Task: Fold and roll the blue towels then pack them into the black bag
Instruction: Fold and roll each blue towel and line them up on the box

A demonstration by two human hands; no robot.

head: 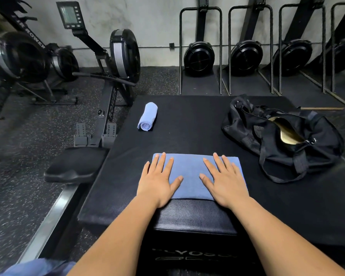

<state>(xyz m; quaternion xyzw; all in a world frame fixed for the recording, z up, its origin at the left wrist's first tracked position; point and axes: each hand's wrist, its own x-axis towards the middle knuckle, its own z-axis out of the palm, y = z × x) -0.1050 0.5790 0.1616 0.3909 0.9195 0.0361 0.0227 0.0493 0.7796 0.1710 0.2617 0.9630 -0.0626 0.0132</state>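
**Blue towel folded flat, both palms on it, roll is next**

Left hand (159, 182) & right hand (225, 182) lie palm-down on the folded towel (189, 176). Fingers are straight, spread and pointing far. Neither hand grips anything; they just press the cloth flat. L hand covers the towel's left end, R hand the right end, w/ a bare blue strip between the thumbs.

Key relation: the towel's long axis runs left-right, across the forearms, directly under both hands. Its near edge sits right at the near edge of the black pad (197, 126), above the box (195, 226). Each hand is equally close to its own short end, so either could start the roll. My guess is a roll from one short end along the long axis, w/ the other hand pinning the cloth.

Further out, a rolled towel (147, 117) lies far-left on the pad, well apart from the hands, spiral end facing near. L hand is the nearer one to it. The black bag (283, 140) slumps far-right on the pad, zip open w/ tan lining showing, nearer the R hand. Packing probably goes that way.

Beyond the pad on the left stands a rowing machine (118, 56).
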